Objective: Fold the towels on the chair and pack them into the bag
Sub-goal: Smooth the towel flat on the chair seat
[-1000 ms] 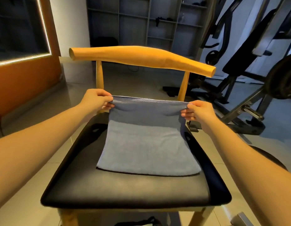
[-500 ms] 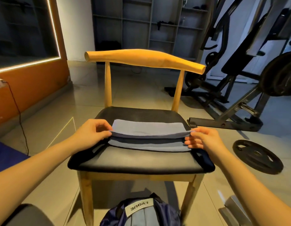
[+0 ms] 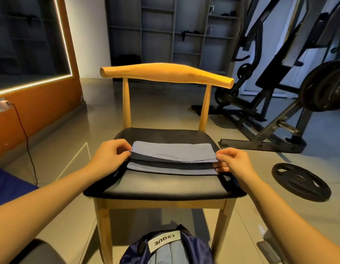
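1. The towel [image 3: 173, 153] lies folded on the chair [image 3: 161, 187] seat, long axis left to right.
2. The left hand [image 3: 108, 159] and right hand [image 3: 235, 161] pinch its two ends (top layer raised), equally near.
3. The bag [image 3: 165, 248] sits below, toward the person.

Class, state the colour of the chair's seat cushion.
Black; the seat cushion shows best in the head view.
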Demonstrator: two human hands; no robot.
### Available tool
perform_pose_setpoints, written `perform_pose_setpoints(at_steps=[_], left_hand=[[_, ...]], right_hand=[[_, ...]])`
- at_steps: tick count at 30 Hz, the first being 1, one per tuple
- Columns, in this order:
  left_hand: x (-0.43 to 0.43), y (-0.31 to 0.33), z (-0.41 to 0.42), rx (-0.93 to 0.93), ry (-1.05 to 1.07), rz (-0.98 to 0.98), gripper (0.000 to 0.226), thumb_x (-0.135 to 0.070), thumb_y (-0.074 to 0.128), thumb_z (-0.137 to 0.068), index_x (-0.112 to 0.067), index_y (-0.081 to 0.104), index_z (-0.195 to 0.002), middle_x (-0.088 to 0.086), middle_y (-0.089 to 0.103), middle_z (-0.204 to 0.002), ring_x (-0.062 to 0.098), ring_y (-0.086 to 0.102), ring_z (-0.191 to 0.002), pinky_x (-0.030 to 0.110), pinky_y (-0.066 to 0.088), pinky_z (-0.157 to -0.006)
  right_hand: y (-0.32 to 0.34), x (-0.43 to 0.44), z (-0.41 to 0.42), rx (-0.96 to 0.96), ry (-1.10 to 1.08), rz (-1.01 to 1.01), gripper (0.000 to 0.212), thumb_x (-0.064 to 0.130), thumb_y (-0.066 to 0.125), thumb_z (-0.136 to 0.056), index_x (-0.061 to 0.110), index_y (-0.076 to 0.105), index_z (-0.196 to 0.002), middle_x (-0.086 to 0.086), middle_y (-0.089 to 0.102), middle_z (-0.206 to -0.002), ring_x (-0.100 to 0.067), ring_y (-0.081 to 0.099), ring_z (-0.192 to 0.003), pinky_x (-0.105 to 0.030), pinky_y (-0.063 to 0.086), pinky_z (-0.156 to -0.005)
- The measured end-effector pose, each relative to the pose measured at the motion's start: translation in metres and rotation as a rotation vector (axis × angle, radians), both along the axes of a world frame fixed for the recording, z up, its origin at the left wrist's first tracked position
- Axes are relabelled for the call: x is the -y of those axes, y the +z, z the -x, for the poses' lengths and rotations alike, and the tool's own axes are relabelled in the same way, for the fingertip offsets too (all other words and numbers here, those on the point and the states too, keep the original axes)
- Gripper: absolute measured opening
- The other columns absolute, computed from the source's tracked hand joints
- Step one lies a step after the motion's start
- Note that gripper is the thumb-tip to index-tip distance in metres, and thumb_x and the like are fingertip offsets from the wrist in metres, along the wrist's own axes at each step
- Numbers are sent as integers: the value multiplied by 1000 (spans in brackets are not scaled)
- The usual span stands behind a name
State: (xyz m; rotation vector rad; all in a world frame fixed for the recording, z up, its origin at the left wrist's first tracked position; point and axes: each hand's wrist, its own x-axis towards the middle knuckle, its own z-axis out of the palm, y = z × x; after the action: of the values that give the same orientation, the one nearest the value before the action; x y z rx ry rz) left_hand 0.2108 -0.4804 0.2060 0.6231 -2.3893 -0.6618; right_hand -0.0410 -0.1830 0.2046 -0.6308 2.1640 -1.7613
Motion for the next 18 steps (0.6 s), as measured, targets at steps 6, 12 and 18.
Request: perform_pose_setpoints(at_steps=[6,12,18], left_hand=[[18,43,47,-346,150,-220,6,-8,70,-93,-13,74,-94,1,73,-86,9,69,-79,34,60,-80],[-2,4,3,2,-93,-108,15,-6,73,-90,-21,76,-91,-9,76,-93,1,70,-85,13,51,-79],[-2,-15,-7,158,-102,-13,14,-14,71,-93,-27,74,-94,-16,72,-102,-4,66,-91,4,44,-73]], right_hand=[[51,36,25,-31,-99,137,12,-1,63,-96,6,72,-100,-21,73,-103,-29,74,-84,-27,63,-63],[29,11,7,130,-53,-84,12,-2,61,-96,0,70,-104,-23,73,-93,-33,76,-73,-36,64,-62],[0,-8,2,245,-57,-140,9,5,69,-93,0,69,-101,-19,76,-80,-34,77,-73,-37,65,-64]])
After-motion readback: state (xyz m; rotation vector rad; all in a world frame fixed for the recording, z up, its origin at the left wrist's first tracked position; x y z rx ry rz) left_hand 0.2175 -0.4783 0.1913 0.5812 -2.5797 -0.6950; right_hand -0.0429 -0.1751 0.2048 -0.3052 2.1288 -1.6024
